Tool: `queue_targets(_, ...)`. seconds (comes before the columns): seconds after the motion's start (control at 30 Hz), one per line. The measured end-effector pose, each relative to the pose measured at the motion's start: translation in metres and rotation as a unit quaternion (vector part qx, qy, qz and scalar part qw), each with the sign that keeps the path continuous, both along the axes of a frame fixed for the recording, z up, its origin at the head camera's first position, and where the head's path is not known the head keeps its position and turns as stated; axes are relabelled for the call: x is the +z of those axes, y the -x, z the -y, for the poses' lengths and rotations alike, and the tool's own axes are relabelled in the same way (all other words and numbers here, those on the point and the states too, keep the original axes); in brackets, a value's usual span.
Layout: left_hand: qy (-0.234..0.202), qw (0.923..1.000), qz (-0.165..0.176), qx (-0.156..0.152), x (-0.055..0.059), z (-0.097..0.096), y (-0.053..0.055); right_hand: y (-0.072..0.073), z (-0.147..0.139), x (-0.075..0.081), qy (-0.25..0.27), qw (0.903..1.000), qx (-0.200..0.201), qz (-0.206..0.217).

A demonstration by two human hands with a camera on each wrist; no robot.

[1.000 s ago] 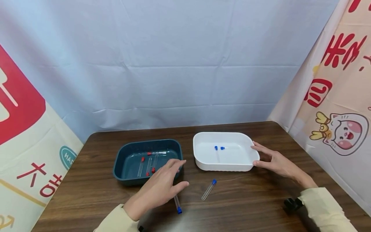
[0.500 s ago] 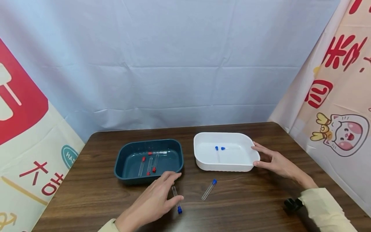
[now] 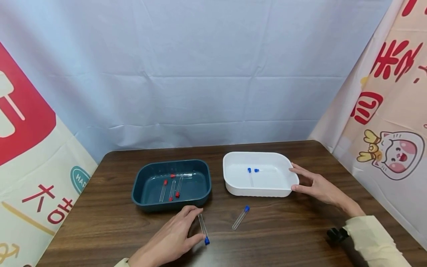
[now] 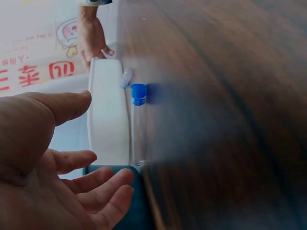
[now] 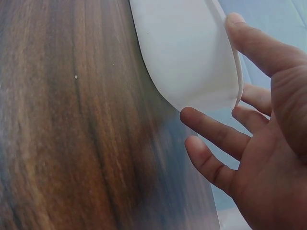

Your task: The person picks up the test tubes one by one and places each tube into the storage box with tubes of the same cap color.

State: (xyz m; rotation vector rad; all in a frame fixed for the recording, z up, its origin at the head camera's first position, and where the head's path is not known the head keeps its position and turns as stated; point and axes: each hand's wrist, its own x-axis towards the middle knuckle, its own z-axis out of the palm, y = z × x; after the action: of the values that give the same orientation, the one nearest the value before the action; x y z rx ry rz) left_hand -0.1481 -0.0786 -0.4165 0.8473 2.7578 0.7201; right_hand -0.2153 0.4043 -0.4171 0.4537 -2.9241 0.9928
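Observation:
My left hand (image 3: 168, 237) hovers at a test tube with a blue cap (image 3: 204, 229) lying on the table. Thumb and fingers stand apart around the tube; in the left wrist view a gap shows between the fingers and the tube (image 4: 139, 122). My right hand (image 3: 318, 187) rests its spread fingers and thumb against the right end of a white tray (image 3: 258, 192). In the right wrist view the thumb (image 5: 254, 40) touches the tray's rim. Another blue-capped test tube (image 3: 241, 218) lies in front of the white tray.
A dark teal tray (image 3: 141, 205) at the left holds several red-capped test tubes (image 3: 163, 191). Blue-capped tubes (image 3: 257, 170) lie inside the white tray. A black object (image 3: 337, 235) is by the right sleeve. The wooden table (image 3: 283, 241) ends at a hanging white cloth (image 3: 213, 92).
My left hand has drawn back from over the teal tray's right front corner, down toward the near blue-capped tube. My right hand stays at the white tray.

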Motion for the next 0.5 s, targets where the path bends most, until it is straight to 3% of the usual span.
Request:
queue_targets(0.2,0.007,1.0,-0.003,-0.001,-0.005,0.0,0.001,0.0,-0.001,-0.001,0.0,1.0,0.0,-0.001)
queue_targets(0.5,0.038,0.9986,0.021,0.031,-0.012,-0.004,0.003,0.001,-0.002,-0.002,0.002,1.0,0.0,-0.004)
